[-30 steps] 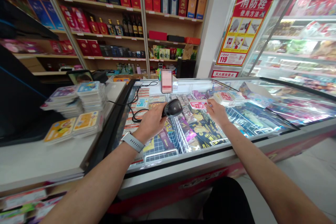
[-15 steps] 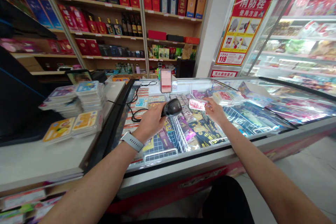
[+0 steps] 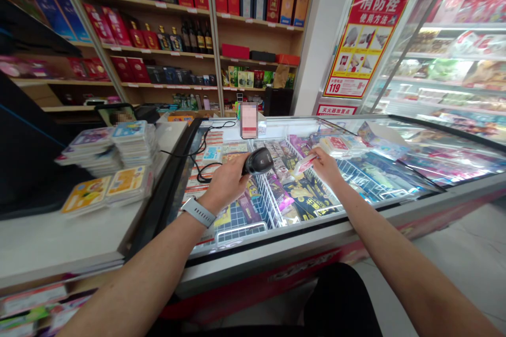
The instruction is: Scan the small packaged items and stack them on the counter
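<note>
My left hand (image 3: 228, 179) is closed round the handle of a black barcode scanner (image 3: 259, 161), whose head points right over the glass lid of the freezer. A black cable (image 3: 203, 142) lies looped on the lid behind it. Between the fingertips of my right hand (image 3: 326, 167) is a small flat card pack (image 3: 304, 164), white with red print and tilted nearly edge-on. Just beyond that hand, a pile of similar packs (image 3: 336, 144) rests on the glass.
Frozen goods in wire baskets (image 3: 263, 195) show through the chest freezer's lid. Stacked card packs (image 3: 132, 142) stand on the white counter (image 3: 47, 242) at left. A phone (image 3: 249, 121) stands upright at the freezer's back edge. An opened box (image 3: 381, 139) lies at right.
The card pack in my right hand has turned from its printed face showing brightly to nearly edge-on. My left hand and the barcode scanner have barely moved.
</note>
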Motion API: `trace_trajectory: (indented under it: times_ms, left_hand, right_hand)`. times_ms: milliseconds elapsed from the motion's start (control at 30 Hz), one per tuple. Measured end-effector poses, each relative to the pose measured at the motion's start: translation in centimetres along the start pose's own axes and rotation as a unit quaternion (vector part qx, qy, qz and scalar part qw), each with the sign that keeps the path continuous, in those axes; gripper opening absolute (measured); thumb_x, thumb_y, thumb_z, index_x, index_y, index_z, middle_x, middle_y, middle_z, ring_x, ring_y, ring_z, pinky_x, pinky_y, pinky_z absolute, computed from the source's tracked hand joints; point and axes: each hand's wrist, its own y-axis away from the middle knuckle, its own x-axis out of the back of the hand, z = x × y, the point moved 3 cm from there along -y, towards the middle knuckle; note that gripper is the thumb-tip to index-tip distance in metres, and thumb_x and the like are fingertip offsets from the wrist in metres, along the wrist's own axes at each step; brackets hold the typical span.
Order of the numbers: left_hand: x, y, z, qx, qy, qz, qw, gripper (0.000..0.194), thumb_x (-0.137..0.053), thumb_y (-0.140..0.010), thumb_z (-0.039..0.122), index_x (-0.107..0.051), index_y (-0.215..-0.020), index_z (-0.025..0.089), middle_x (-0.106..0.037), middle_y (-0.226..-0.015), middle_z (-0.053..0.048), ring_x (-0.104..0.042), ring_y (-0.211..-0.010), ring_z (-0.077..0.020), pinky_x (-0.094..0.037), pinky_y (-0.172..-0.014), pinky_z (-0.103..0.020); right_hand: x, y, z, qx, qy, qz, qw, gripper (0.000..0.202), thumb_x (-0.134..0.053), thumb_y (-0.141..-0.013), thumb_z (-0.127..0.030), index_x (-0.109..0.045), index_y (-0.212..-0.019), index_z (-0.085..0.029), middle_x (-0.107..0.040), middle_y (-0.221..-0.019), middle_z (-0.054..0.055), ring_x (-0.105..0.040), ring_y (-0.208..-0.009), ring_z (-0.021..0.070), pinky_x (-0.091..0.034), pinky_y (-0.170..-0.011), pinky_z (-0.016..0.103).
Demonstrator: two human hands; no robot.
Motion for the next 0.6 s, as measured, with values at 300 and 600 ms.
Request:
trace_trajectory:
  times_ms: [300,600]
  left_hand:
    - [0.1,0.0,0.0,-0.010,0.009,0.005,1.000,0.055,-0.060,-0.089,0.018,-0.050,-0.144,0.020,-0.065,-0.142,-0.011,-0.065,-0.127,-0.0302,-0.053,-0.109,-0.046]
    - [0.2,0.0,0.2,-0.006,0.009,0.001,1.000,0.056,-0.058,-0.089,0.017,-0.050,-0.144,0.019,-0.066,-0.141,-0.012,-0.066,-0.125,-0.0303,-0.054,-0.108,-0.047]
  right_hand:
    - [-1.0,0.1,-0.9,0.033,-0.009,-0.057,0.998,0.048,-0.056,-0.089,-0.063,-0.064,-0.112,-0.022,-0.069,-0.107,0.010,-0.067,-0.093,0.0256,-0.055,-0.082,0.039]
    - [-1.3,-0.4,0.7,0.070,0.000,0.009,0.997,0.046,-0.064,-0.082,-0.044,-0.062,-0.122,-0.022,-0.064,-0.121,0.013,-0.063,-0.111,0.0301,-0.054,-0.093,0.046]
